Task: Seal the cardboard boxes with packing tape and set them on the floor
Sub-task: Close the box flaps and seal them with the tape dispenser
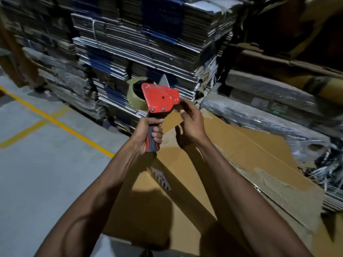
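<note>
Two bare forearms, no sleeves, gloves or wristwear, each ending in a bare grip

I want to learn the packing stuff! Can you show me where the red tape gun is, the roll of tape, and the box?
tape gun (161,100), head view, on its red side plate.
roll of tape (134,101), head view, on its tan outer edge.
cardboard box (148,206), head view, on its top flap.

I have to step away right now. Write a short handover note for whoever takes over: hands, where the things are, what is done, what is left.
Left hand grips the handle of the red tape dispenser, held up above the box.
Right hand is at the dispenser's front edge, fingers curled; whether it pinches the tape end cannot be told.
Cardboard box sits below the arms with a tape strip already across its top.
Left: finish sealing if needed, then set the box on the floor.
</note>
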A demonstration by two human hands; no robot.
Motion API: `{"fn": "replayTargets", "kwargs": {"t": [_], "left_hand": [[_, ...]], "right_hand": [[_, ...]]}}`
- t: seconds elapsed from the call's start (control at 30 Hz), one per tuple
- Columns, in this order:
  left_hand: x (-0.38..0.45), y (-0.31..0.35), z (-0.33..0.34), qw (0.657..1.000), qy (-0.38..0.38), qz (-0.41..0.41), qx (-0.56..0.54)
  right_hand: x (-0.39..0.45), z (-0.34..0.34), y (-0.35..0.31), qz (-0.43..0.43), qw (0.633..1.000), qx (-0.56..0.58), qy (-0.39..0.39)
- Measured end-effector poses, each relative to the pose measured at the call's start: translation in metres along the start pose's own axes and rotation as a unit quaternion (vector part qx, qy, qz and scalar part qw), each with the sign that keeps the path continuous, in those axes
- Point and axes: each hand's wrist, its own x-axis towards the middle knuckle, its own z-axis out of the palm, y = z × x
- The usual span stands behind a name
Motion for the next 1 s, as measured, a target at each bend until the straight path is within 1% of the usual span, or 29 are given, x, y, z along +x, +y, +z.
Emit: {"fn": "replayTargets", "kwargs": {"t": [0.1, 0.2, 0.37, 0.53, 0.7, 0.77, 0.83, 0.9, 1.0], "left_hand": [[0.001, -0.004, 0.023, 0.999, -0.038, -0.001, -0.03], [0.002, -0.002, 0.04, 0.998, -0.053, -0.004, -0.038], [0.007, -0.001, 0.061, 0.998, -0.067, -0.002, -0.021], [0.006, -0.004, 0.079, 0.998, -0.067, 0.001, -0.003], [0.009, 0.002, 0.092, 0.999, -0.05, 0.014, 0.012], [0.011, 0.004, 0.097, 0.998, -0.042, 0.013, 0.035], [0.011, 0.004, 0.102, 0.997, -0.033, 0.01, 0.065], [0.011, 0.005, 0.107, 0.995, -0.017, 0.002, 0.094], [0.01, 0.008, 0.114, 0.99, -0.004, 0.003, 0.138]], "right_hand": [[0.016, -0.011, -0.004, 0.002, 0.999, 0.05, 0.009], [0.015, -0.031, -0.007, 0.005, 0.995, 0.091, 0.041], [0.018, -0.066, -0.004, -0.015, 0.992, 0.097, 0.076], [0.015, -0.08, 0.006, -0.019, 0.987, 0.1, 0.121], [-0.005, -0.088, 0.02, -0.039, 0.99, 0.089, 0.1], [-0.009, -0.087, 0.025, -0.011, 0.986, 0.124, 0.114], [-0.012, -0.088, 0.028, 0.05, 0.972, 0.191, 0.13], [-0.014, -0.091, 0.027, 0.133, 0.948, 0.259, 0.132], [-0.018, -0.092, 0.024, 0.244, 0.91, 0.31, 0.129]]}}
